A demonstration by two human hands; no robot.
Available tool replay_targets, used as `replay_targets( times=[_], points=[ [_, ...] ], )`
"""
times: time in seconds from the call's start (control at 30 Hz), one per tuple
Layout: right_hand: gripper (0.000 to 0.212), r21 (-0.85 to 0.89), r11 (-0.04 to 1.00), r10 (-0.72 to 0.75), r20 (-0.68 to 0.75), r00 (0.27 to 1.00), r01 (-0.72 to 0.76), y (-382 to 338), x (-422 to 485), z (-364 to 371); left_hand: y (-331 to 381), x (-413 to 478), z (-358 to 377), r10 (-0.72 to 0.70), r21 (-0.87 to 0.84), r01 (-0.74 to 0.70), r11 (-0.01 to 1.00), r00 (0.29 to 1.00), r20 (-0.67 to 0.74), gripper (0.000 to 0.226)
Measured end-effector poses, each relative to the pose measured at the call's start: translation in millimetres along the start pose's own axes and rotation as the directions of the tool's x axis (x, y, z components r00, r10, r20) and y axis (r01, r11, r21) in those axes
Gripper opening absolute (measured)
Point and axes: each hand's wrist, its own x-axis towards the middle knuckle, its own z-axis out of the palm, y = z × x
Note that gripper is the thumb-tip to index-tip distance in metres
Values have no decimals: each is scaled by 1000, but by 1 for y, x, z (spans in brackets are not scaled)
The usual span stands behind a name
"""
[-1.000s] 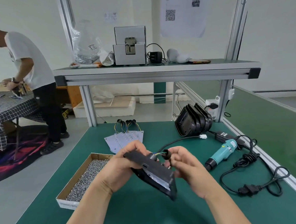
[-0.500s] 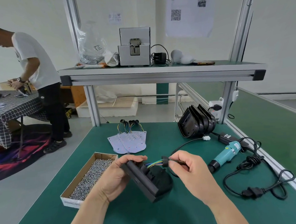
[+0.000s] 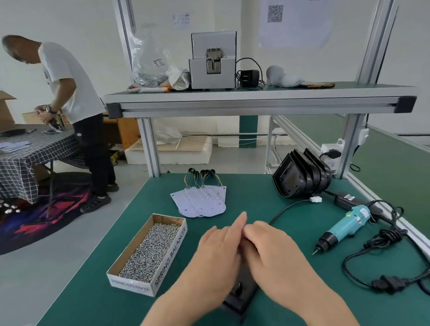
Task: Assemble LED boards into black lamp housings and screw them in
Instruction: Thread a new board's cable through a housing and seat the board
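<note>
Pressing housing (image 3: pixel 239 298) on bench (image 3: pixel 92 306): left hand (image 3: pixel 217 260) fingers (image 3: pixel 238 222) lay straight; right hand (image 3: pixel 273 257) fingers hidden, couldn't tell. Risk was uneven push skidding housing into screw box (image 3: pixel 170 258).

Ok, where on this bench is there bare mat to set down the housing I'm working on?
Bare mat lies between the LED boards and the stack of black housings, and at the near-left corner in front of the screw box. The right side is crowded: electric screwdriver and coiled power cord.
</note>
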Motion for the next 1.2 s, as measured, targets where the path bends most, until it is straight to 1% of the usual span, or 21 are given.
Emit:
replay_targets(
  times=[0.07, 0.13, 0.17, 0.23, 0.3, 0.33, 0.4, 0.43, 0.5, 0.57, 0.63, 0.67, 0.73, 0.8, 0.87, 0.93, 0.97, 1.03, 1.13, 1.17, 1.2],
  points=[
    [11, 63, 997, 39, -83, 996, -34, -4, -3, 1, 0, 0, 6, -45, -3, 45, 999, 997, -67, 32],
    [20, 182, 980, 101, -125, 987, -78, -10, -6, 4, 0, -5, 12, -83, -38, 80, 996, 994, -73, 16],
    [25, 253, 963, 131, -139, 982, -93, -14, -7, 7, 0, -8, 16, -108, -20, 107, 994, 993, -54, 15],
    [32, 380, 917, 191, -161, 968, -118, -20, -11, 12, -2, -14, 23, -181, 26, 181, 983, 983, -25, 38],
    [32, 460, 880, 226, -187, 956, -119, -25, -13, 14, -6, -19, 24, -254, 60, 253, 966, 967, 8, 58],
    [27, 484, 869, 231, -207, 951, -106, -27, -13, 14, -7, -20, 23, -291, 83, 287, 954, 956, 36, 57],
    [18, 496, 865, 222, -252, 942, -70, -30, -12, 12, -11, -21, 20, -363, 103, 355, 929, 928, 83, 37],
    [16, 491, 869, 212, -270, 939, -55, -30, -12, 10, -11, -21, 19, -390, 70, 385, 920, 916, 96, 28],
    [16, 472, 881, 194, -287, 938, -37, -31, -13, 6, -12, -21, 17, -395, -63, 400, 914, 915, 87, 23],
    [17, 452, 892, 185, -305, 934, -30, -32, -15, 2, -11, -22, 16, -352, -215, 343, 914, 936, -5, 18],
    [18, 402, 915, 152, -333, 930, -6, -31, -15, -6, -9, -20, 12, -350, -331, 287, 899, 924, -150, 7],
    [19, 346, 938, 116, -353, 929, 15, -31, -15, -11, -9, -16, 9, -343, -360, 258, 897, 919, -196, 6],
    [14, 157, 987, 23, -365, 931, 37, -28, -16, -23, -8, -7, 3, -304, -364, 209, 908, 925, -226, 8],
    [6, -60, 998, -27, -344, 939, 6, -23, -15, -35, -8, 4, -3, -268, -311, 191, 931, 936, -228, 7],
    [10, -209, 974, 25, -265, 964, -83, -20, -14, -45, -6, 13, -5, -235, -243, 177, 954, 943, -236, 9],
    [25, -350, 926, 94, -159, 983, -145, -17, -13, -46, 0, 21, -3, -188, -165, 154, 974, 957, -221, 14],
    [31, -415, 897, 123, -101, 987, -154, -20, -12, -43, 4, 25, -1, -164, -123, 141, 982, 964, -210, 17],
    [35, -474, 868, 164, -4, 986, -146, -30, -9, -34, 12, 32, 2, -129, -58, 119, 991, 969, -209, 21],
    [19, -518, 833, 258, 54, 965, -194, -38, -6, -24, 17, 38, 3, -95, -16, 94, 995, 974, -206, 26],
    [9, -521, 829, 269, 52, 962, -204, -37, -5, -25, 17, 38, 2, -90, -9, 90, 996, 978, -189, 25],
    [6, -511, 837, 252, 40, 967, -197, -32, -5, -28, 17, 38, 0, -86, -12, 85, 996, 982, -170, 22]
  ],
)
